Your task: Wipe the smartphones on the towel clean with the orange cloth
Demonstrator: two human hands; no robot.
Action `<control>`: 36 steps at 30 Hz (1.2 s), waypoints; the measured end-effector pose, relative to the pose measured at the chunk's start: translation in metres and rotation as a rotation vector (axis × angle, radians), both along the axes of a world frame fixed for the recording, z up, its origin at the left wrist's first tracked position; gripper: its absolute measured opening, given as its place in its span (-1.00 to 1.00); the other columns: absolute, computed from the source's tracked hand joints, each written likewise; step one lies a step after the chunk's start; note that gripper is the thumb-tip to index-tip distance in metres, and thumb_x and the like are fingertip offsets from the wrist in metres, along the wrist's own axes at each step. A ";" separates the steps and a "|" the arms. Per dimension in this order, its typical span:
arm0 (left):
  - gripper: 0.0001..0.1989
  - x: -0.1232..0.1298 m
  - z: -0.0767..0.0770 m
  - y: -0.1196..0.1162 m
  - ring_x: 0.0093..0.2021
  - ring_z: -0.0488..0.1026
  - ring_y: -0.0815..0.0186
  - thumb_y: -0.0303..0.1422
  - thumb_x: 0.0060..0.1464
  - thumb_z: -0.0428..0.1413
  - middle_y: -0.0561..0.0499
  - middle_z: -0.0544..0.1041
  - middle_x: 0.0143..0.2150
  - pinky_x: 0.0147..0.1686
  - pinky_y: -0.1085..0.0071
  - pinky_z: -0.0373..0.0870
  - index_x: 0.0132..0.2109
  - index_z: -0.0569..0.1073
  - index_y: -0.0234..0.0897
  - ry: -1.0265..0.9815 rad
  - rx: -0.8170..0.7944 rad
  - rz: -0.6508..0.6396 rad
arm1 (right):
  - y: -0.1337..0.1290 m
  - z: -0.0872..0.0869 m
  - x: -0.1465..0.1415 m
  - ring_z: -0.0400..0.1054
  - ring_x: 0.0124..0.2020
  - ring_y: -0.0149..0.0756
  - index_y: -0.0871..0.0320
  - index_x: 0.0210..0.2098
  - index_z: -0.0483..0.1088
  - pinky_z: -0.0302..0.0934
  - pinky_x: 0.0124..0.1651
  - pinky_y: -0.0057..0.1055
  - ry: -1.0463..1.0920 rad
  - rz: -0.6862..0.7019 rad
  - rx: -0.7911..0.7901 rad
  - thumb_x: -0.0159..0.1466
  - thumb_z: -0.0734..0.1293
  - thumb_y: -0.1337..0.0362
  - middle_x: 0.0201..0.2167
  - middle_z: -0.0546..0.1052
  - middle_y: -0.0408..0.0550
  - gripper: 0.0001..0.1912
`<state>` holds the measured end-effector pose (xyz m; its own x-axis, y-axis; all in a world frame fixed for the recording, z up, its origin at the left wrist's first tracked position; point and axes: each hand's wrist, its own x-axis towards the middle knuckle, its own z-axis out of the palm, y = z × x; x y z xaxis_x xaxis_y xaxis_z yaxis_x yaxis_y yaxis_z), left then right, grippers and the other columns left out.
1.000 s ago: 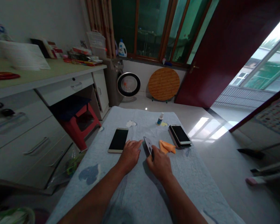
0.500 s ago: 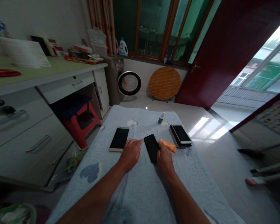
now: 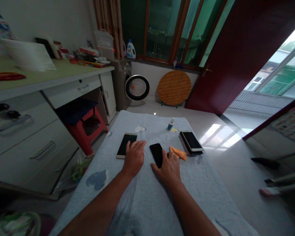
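A black phone [image 3: 156,154] lies on the blue cloth in the middle. My right hand [image 3: 169,167] rests over its right side and lower end, thumb and fingers spread. An orange cloth [image 3: 178,153] sits just beyond the fingertips. My left hand [image 3: 135,157] hovers or rests at the right edge of a gold-framed phone [image 3: 123,146], fingers stretched out, holding nothing. Farther right, a white phone [image 3: 192,141] lies on top of a dark one. Behind the orange cloth a small spray bottle [image 3: 170,124] stands upright.
The blue patterned cloth [image 3: 199,193] covers the table. To the left are a red stool [image 3: 88,131] and a desk [image 3: 51,80] with drawers. A washing machine [image 3: 121,85] with its door open and a round wooden board [image 3: 174,88] stand beyond.
My right hand has shifted from gripping the black phone's side and the orange cloth's edge to spreading over the phone's lower end. My left hand has moved slightly left and up, over the gold-framed phone's edge.
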<state>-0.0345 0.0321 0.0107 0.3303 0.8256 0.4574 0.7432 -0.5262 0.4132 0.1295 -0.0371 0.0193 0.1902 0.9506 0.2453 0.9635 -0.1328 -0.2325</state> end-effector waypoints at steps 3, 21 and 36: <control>-0.57 -0.005 0.002 0.005 0.19 0.26 0.08 -0.48 0.17 -0.08 -0.09 0.41 0.20 0.26 -0.14 -0.07 0.16 0.35 -0.16 -0.025 0.033 0.143 | 0.000 0.000 -0.002 0.27 -0.08 0.07 0.18 0.10 0.31 0.09 -0.02 -0.11 0.006 -0.001 0.003 0.12 0.36 0.05 -0.14 0.42 0.21 -0.40; -0.55 -0.011 -0.001 0.008 0.29 0.12 -0.13 -0.35 0.13 0.02 -0.23 0.26 0.29 0.24 -0.24 -0.12 0.17 0.36 -0.26 0.103 0.009 0.342 | 0.002 0.041 0.056 0.30 -0.12 -0.06 0.20 0.09 0.33 0.12 -0.03 -0.23 0.022 -0.041 0.169 0.10 0.34 0.08 -0.17 0.47 0.12 -0.40; -0.50 -0.018 0.002 0.016 0.24 0.20 -0.08 -0.23 0.16 0.01 -0.30 0.25 0.28 0.17 -0.05 0.09 0.21 0.33 -0.31 0.300 -0.235 0.464 | 0.042 0.047 0.165 0.31 -0.16 -0.05 0.21 0.05 0.38 0.09 -0.08 -0.27 -0.119 -0.340 0.068 0.14 0.30 0.04 -0.19 0.50 0.15 -0.45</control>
<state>-0.0529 0.0485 0.0128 -0.0020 0.9823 0.1872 0.9757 -0.0390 0.2156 0.2949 0.0053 0.0660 0.4591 0.8186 0.3451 0.8876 -0.4386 -0.1405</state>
